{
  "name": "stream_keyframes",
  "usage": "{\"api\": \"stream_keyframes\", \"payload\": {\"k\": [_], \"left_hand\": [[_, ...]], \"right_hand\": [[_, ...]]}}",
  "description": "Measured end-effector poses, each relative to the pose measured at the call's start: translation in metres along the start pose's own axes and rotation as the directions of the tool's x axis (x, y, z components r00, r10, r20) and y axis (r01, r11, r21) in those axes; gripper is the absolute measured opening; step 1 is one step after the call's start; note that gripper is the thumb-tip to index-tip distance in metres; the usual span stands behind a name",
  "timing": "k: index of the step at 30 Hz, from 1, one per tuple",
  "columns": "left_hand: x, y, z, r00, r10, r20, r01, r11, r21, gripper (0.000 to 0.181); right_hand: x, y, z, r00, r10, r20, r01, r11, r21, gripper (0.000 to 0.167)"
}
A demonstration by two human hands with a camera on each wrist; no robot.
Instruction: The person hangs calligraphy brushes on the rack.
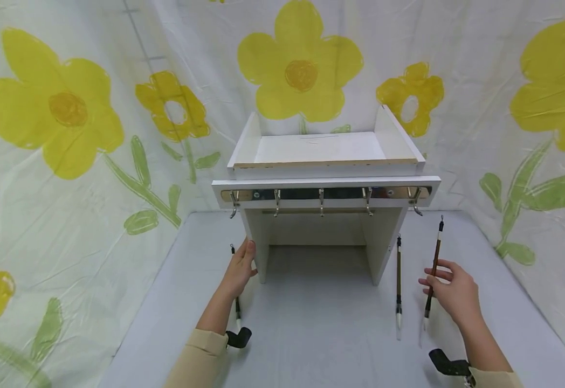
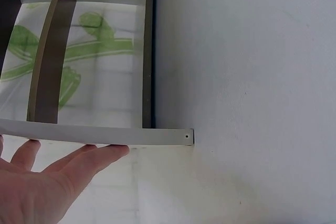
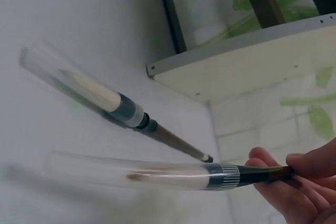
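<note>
A white wooden rack (image 1: pixel 326 171) with several metal hooks stands on the table. My left hand (image 1: pixel 236 269) touches its left side panel; in the left wrist view the fingers of that hand (image 2: pixel 58 182) lie along the panel's outer face. On the right, my right hand (image 1: pixel 454 291) pinches a brown-handled brush (image 1: pixel 436 253) between thumb and fingers, its capped tip pointing toward me. In the right wrist view the held brush (image 3: pixel 173 176) has a clear cap over its bristles. A second capped brush (image 1: pixel 399 275) lies between this hand and the rack.
Another brush (image 1: pixel 238 310) lies at the left, partly hidden behind my left hand and wrist. The pale table (image 1: pixel 321 334) extends in front of the rack. A white curtain (image 1: pixel 462 64) with yellow flowers hangs behind and at both sides.
</note>
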State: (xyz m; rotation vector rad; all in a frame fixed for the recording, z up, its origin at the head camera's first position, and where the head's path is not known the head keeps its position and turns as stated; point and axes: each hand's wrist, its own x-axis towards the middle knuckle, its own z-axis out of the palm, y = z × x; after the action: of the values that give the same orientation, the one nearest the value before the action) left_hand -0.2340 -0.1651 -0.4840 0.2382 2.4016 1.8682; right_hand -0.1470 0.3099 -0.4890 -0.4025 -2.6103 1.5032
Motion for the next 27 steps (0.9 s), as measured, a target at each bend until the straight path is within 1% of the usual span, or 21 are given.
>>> {"api": "stream_keyframes", "payload": {"k": [5,9,13,19,22,27], "left_hand": [[0.000,0.001,0.002,1.000,-0.005,-0.003,0.005,1.000,0.000,0.072],[-0.002,0.002,0.004,1.000,-0.003,-0.003,0.003,1.000,0.001,0.070],[-0.002,0.001,0.005,1.000,-0.005,-0.014,0.005,1.000,0.008,0.069],[0.000,-0.003,0.006,1.000,0.005,-0.011,-0.005,1.000,-0.001,0.070],[0.001,-0.004,0.005,1.000,0.006,-0.004,-0.006,1.000,-0.001,0.070],[0.001,-0.003,0.001,1.000,0.021,-0.018,-0.022,1.000,-0.003,0.066]], "right_hand": [[-0.006,-0.010,-0.001,0.999,-0.016,-0.040,0.018,0.999,0.044,0.051],[-0.011,-0.018,-0.001,0.995,-0.050,-0.084,0.056,0.997,0.062,0.051],[-0.017,-0.026,-0.002,0.987,-0.084,-0.136,0.095,0.993,0.076,0.049],[-0.026,-0.035,-0.003,0.968,-0.151,-0.200,0.166,0.984,0.059,0.048],[-0.030,-0.039,-0.003,0.957,-0.169,-0.234,0.184,0.982,0.043,0.048],[-0.032,-0.047,0.000,0.936,-0.205,-0.287,0.225,0.974,0.037,0.050]]}}
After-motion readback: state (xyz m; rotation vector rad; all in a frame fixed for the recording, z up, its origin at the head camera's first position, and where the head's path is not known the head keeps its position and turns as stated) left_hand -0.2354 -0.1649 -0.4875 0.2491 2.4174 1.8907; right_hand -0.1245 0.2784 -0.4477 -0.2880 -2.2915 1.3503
